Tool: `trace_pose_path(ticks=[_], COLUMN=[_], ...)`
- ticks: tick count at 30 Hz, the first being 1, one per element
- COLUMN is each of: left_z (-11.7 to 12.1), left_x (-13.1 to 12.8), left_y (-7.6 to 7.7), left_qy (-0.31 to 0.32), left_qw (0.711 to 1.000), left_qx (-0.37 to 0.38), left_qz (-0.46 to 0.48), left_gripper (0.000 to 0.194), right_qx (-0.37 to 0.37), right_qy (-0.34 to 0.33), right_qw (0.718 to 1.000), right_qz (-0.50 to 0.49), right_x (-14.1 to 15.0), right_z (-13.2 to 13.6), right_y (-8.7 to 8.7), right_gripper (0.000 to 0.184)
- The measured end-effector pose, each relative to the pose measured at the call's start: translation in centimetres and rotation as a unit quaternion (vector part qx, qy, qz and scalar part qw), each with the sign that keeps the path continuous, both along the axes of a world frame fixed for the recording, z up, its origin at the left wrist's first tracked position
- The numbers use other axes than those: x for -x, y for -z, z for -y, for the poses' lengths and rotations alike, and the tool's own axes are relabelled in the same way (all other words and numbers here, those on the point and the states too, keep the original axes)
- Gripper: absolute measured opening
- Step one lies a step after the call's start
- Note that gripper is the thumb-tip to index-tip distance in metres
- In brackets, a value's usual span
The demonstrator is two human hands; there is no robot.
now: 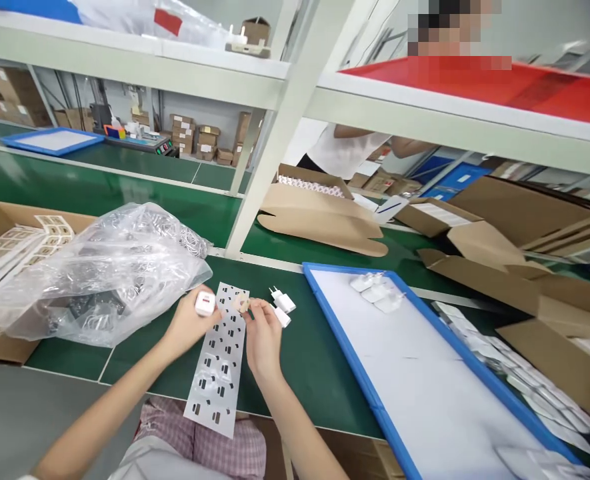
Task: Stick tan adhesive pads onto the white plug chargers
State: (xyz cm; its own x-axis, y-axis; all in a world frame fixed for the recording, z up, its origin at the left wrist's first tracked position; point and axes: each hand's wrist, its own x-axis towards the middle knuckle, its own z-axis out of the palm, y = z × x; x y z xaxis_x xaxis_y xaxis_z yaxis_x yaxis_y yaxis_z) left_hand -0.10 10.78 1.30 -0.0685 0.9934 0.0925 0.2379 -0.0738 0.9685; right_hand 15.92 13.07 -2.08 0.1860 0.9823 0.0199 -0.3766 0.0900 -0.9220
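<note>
My left hand (187,327) is closed around a white plug charger (205,304), its face with a small red-marked port turned towards me. In my right hand (265,337), thumb and fingers pinch a small pale, yellowish piece (241,303) that looks like a film or sticker. Below both hands lies a translucent sheet (215,373) with rows of dark cut-out marks, its near end hanging over the table edge. Just beyond my right fingers, two white plug chargers (283,302) rest on the green table (319,373), one with its pins upward.
On the left, a clear plastic bag (105,280) leans over a cardboard box (82,221) of packed sheets. To the right is a blue-framed white tray (375,347) with several wrapped chargers. Open cartons (475,273) stand farther right. A shelf post (269,153) rises ahead; a person (347,150) is behind it.
</note>
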Motion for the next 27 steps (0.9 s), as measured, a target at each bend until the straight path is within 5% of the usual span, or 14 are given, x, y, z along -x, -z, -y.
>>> trace_pose_path(ticks=[4,8,13,17,22,27], left_z=[6.8,10.8,11.7,11.9,12.5,12.7], left_x=[-3.3,-6.5,-7.2,-6.0,-4.7,-4.5], left_y=[-0.9,-1.4,-1.7,-2.2,-2.6,-2.9], left_qy=[-0.04,-0.111,-0.086,-0.085,-0.03,-0.007], left_qw=[0.992,0.961,0.962,0.972,0.985,0.986], left_qx=[-0.031,-0.095,-0.099,-0.12,-0.157,-0.168], left_qz=[0.117,0.233,0.24,0.184,0.057,0.01], left_gripper=[0.03,0.023,0.021,0.021,0.028,0.026], right_qx=[-0.02,-0.056,-0.068,-0.126,-0.202,-0.252], right_qy=[0.013,0.047,0.046,0.051,-0.088,-0.138], right_qw=[1.0,0.997,0.997,0.984,0.917,0.87], right_qz=[-0.005,0.007,0.008,0.114,0.331,0.4], right_x=[-1.1,-0.7,-0.5,-3.2,-6.9,-7.5], right_z=[6.3,10.8,12.3,11.9,11.4,11.3], right_y=[-4.2,-5.5,-4.6,-4.7,-7.0,-8.5], right_gripper=[0.038,0.034,0.027,0.012,0.008,0.015])
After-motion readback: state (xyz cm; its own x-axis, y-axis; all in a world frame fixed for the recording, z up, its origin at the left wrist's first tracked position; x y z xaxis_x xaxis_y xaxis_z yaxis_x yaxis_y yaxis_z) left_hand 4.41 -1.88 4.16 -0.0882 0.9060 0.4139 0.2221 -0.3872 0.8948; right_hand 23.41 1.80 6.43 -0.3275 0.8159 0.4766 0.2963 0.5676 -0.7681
